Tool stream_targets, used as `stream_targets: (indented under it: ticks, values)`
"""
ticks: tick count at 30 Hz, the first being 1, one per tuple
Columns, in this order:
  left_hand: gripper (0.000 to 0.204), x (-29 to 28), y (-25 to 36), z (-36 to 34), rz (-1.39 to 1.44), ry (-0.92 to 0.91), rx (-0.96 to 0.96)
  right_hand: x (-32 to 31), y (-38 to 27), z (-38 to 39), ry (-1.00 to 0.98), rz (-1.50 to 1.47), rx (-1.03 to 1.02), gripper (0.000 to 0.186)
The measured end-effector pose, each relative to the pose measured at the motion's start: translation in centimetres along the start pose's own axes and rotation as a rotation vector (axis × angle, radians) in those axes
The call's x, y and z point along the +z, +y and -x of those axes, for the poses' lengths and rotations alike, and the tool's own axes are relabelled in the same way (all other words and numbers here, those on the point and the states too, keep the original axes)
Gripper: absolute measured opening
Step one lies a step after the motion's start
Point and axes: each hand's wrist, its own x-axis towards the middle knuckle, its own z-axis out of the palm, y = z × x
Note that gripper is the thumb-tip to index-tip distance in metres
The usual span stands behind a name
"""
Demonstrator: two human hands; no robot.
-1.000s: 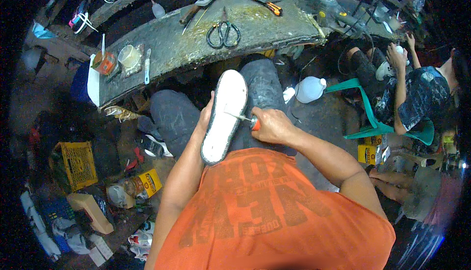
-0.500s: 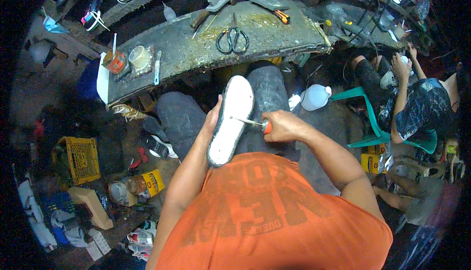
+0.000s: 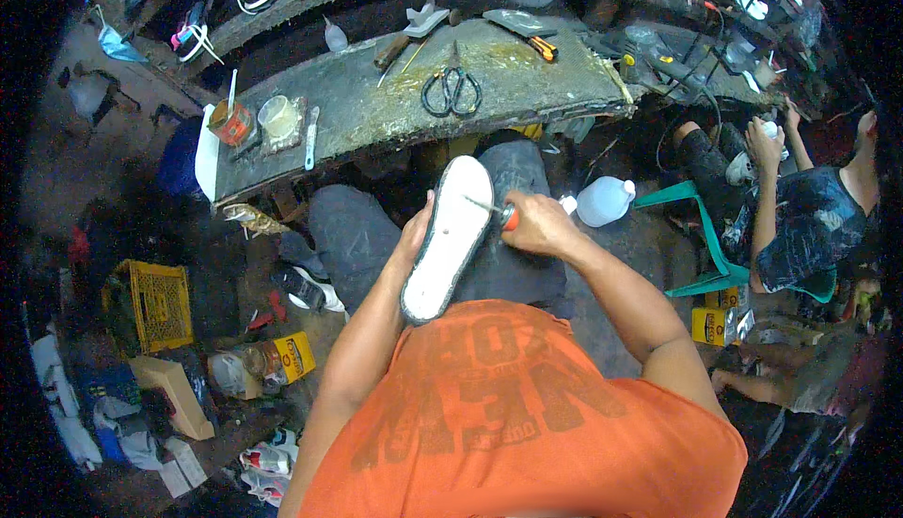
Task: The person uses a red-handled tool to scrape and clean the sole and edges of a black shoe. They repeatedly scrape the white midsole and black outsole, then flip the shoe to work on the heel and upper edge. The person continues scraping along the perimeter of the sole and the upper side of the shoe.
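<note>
White shoe sole (image 3: pixel 450 236) stays in left hand (image 3: pixel 414 234)'s grip; right hand (image 3: pixel 536 224) keeps clenching the awl (image 3: pixel 491 208).

Before us we see a long, worn grey workbench (image 3: pixel 376 118) bearing black-handled scissors (image 3: pixel 451 92), an orange-handled knife (image 3: pixel 523 29), a wooden-handled hammer (image 3: pixel 409 33), a rusty red tin (image 3: pixel 230 123) and a pale round cup (image 3: pixel 278 115).

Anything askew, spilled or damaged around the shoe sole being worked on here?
Nothing odd at the sole itself: the left hand steadies it while the right hand presses an orange-handled tool to it. The workbench is worn and stained, its right end crumbling. Boxes and scraps litter the floor at left.
</note>
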Motion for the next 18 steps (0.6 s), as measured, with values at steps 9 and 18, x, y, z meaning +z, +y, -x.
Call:
stream_targets:
  ticks: [9,18]
  values:
    - [0.078,1.3,0.8,0.7,-0.090,0.073,-0.008,2.3,-3.9,2.7,-0.055,0.020,-0.133,0.043]
    - [0.061,-0.6,0.6,-0.2,0.290,0.030,-0.094,1.7,1.2,1.7,0.085,-0.919,0.254,0.037]
